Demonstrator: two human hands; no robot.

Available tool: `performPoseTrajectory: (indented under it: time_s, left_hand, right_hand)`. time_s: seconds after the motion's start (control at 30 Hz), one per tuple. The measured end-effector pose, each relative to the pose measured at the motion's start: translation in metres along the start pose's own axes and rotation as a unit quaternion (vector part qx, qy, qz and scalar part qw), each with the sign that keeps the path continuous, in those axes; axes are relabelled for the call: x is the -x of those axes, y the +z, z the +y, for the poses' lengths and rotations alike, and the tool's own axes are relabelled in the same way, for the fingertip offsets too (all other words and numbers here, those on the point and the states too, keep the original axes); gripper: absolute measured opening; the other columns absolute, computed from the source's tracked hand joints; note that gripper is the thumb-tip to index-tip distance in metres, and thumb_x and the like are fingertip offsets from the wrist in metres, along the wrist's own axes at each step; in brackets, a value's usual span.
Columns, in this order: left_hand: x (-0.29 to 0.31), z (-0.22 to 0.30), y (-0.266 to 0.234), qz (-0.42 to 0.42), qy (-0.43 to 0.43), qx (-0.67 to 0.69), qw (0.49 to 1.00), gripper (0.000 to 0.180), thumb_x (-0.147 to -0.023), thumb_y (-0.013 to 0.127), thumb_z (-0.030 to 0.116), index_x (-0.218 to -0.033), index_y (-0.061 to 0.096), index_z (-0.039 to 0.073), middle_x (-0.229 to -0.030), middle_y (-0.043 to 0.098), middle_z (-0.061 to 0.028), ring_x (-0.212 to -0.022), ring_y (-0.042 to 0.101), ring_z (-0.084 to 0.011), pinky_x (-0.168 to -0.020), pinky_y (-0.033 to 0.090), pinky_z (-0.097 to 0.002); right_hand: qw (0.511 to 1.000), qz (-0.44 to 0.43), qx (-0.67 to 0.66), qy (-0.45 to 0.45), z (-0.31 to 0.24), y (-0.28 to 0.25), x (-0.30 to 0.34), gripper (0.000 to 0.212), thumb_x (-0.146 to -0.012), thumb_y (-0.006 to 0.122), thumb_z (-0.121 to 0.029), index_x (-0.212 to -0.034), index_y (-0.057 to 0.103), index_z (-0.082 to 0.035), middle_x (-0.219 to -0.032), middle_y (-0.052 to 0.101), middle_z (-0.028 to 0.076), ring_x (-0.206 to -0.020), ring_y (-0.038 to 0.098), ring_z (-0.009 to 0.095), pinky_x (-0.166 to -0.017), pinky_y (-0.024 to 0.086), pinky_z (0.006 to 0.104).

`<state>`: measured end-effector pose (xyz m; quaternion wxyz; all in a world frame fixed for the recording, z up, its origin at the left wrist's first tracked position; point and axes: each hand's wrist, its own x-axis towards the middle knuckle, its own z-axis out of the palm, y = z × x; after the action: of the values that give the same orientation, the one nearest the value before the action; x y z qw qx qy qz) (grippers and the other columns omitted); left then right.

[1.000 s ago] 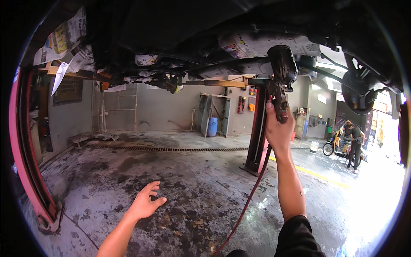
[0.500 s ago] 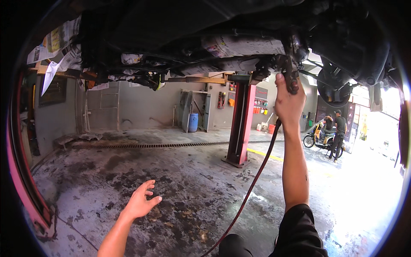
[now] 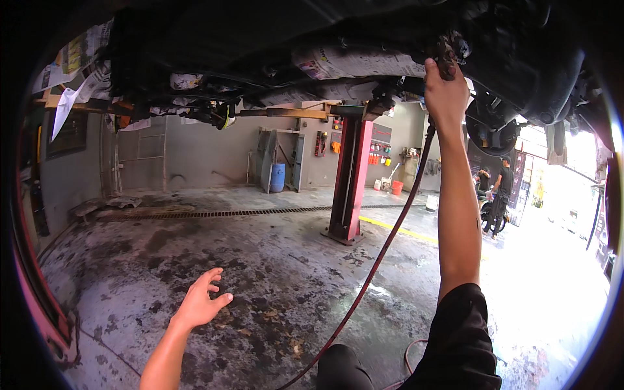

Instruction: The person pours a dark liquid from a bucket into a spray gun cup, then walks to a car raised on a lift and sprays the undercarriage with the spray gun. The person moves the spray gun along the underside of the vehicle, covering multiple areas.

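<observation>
My right hand (image 3: 447,101) is raised at the right, closed round the handle of a dark, grimy spray gun (image 3: 447,57). Its nozzle end is hard to make out against the black underside of a raised car (image 3: 240,32). From the handle's base a dark red air hose (image 3: 392,229) curves down past my knee. Beside the gun runs a long pipe-like part wrapped in newspaper (image 3: 364,64). Low at the left, my left hand (image 3: 199,301) hovers over the stained floor, fingers apart and curved, holding nothing.
A red lift post (image 3: 348,182) stands mid-scene, another red post (image 3: 45,286) at the left. Newspaper sheets (image 3: 71,65) hang at upper left. A floor grate (image 3: 227,213) crosses behind. A blue drum (image 3: 278,177) is by the wall. Two people stand near a motorcycle (image 3: 489,214) at right.
My right hand and the spray gun have moved up, closer to the car's underside. The view has swung slightly right. My left hand stays open and low.
</observation>
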<state>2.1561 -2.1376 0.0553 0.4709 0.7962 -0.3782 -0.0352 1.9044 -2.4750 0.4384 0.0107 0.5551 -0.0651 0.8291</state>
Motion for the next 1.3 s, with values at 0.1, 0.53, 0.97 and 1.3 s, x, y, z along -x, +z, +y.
performPoseTrajectory:
  time_s: [0.1, 0.53, 0.97, 1.3]
  left_hand:
    - [0.0, -0.001, 0.003, -0.002, -0.013, -0.011, 1.0, 0.074, -0.093, 0.077, 0.022, -0.156, 0.04, 0.009, -0.149, 0.053, -0.0174, -0.124, 0.061, -0.0303, -0.102, 0.05, -0.0504]
    - [-0.01, -0.028, 0.019, -0.007, 0.009, -0.007, 1.0, 0.079, -0.088, 0.081, 0.023, -0.155, 0.042, 0.005, -0.145, 0.055, -0.0175, -0.118, 0.063, -0.0287, -0.095, 0.055, -0.0438]
    - [-0.032, -0.014, 0.018, -0.004, 0.037, -0.002, 0.999, 0.079, -0.088, 0.082, 0.024, -0.154, 0.043, 0.006, -0.144, 0.056, -0.0181, -0.118, 0.063, -0.0288, -0.095, 0.055, -0.044]
    - [-0.095, 0.103, 0.136, -0.095, 0.203, 0.22, 0.949, 0.093, -0.086, 0.085, 0.036, -0.157, 0.034, 0.004, -0.157, 0.043, -0.0234, -0.144, 0.043, -0.0338, -0.113, 0.043, -0.0485]
  right_hand:
    - [1.0, -0.008, 0.015, -0.022, 0.001, 0.004, -0.008, 0.053, -0.095, 0.068, -0.036, -0.134, 0.064, -0.001, -0.11, 0.074, 0.024, -0.106, 0.07, 0.043, -0.095, 0.053, 0.0445]
    - [0.999, 0.007, -0.022, -0.03, 0.015, 0.021, -0.025, 0.047, -0.094, 0.069, -0.041, -0.117, 0.072, 0.0, -0.097, 0.075, 0.022, -0.098, 0.073, 0.038, -0.089, 0.053, 0.0428]
    - [0.997, 0.057, -0.021, -0.041, 0.022, 0.024, -0.032, 0.05, -0.091, 0.072, -0.042, -0.113, 0.073, 0.002, -0.099, 0.076, 0.023, -0.1, 0.073, 0.039, -0.093, 0.053, 0.0418]
    - [0.998, 0.055, 0.022, -0.016, 0.032, 0.019, -0.048, 0.051, -0.091, 0.071, -0.044, -0.115, 0.073, 0.001, -0.104, 0.075, 0.025, -0.104, 0.071, 0.043, -0.094, 0.052, 0.0444]
